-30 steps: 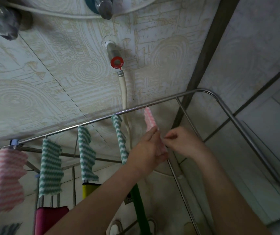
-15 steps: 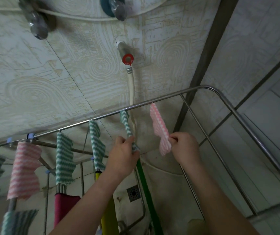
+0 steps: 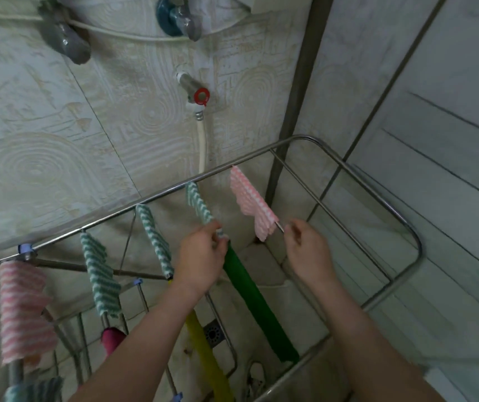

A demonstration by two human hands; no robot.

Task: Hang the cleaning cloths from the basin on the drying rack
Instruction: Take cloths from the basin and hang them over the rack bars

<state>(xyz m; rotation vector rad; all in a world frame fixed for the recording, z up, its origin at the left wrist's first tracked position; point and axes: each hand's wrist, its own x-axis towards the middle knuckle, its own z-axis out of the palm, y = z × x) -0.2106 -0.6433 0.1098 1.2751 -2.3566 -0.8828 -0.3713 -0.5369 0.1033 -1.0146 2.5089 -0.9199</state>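
The steel drying rack fills the view from below me. On its far rail hang a pink-striped cloth and, left of it, a green-striped cloth. My left hand pinches the lower end of that green-striped cloth. Just right of the pink cloth's lower edge is my right hand, with its fingers loosely curled and a short gap of bare rod between them and the cloth. Two more green-striped cloths and another pink one hang further left. The basin is out of view.
A wall tap with a red handle and a white hose sit behind the rail. Green and yellow padded poles lean under the rack, near a floor drain. A dark door frame stands to the right.
My left hand moved from the pink cloth to the green-striped cloth and took its end. My right hand has let go of the pink cloth, which now hangs spread on the rail.
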